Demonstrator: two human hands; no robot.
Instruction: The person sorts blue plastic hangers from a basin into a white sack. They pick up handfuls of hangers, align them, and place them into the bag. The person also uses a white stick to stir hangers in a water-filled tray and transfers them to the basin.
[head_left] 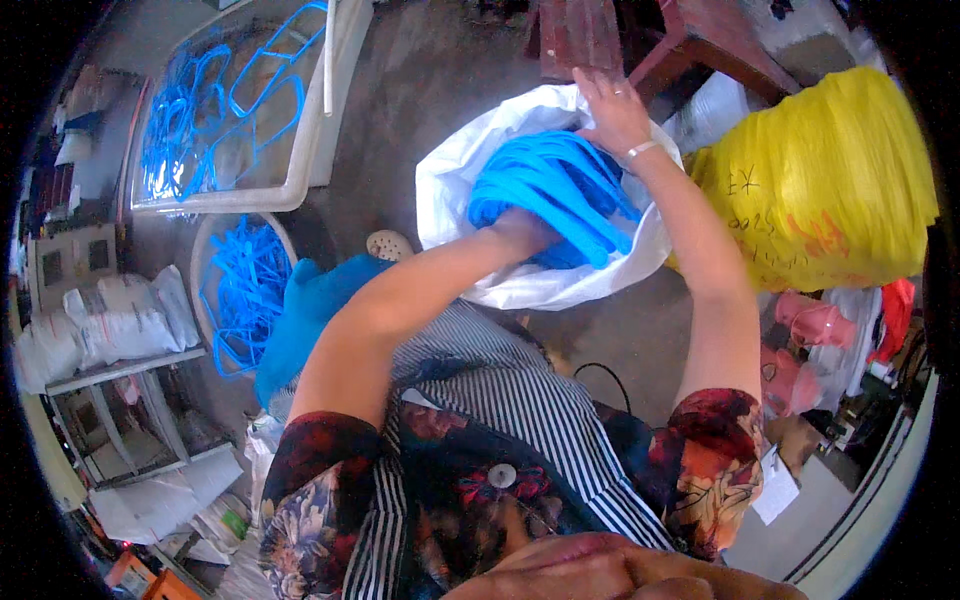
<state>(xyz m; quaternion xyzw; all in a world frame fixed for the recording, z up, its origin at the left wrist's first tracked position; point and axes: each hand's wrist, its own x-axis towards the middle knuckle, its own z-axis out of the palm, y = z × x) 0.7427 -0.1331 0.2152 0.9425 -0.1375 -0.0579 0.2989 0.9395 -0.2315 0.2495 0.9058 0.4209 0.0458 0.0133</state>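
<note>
Gripping glossy blue loops [560, 185], hands [612, 110]

A small workshop or storeroom: beyond the fingers [600, 85] stands a white tray of blue plastic loops [225, 110], with a yellow woven sack [830, 170] and bagged stock on shelves [115, 325] nearby.

Single head view, fisheye, worn on the person's head, looking steeply down over chest and both forearms, which enter from the lower edge. Close range: the white bag [545, 200] sits centre frame, just past the arms. Floor [430, 80] fills the upper middle. Rim bends straight edges; tray [300, 170] curves at upper left, yellow sack [820, 180] at right. Corners are black.
</note>
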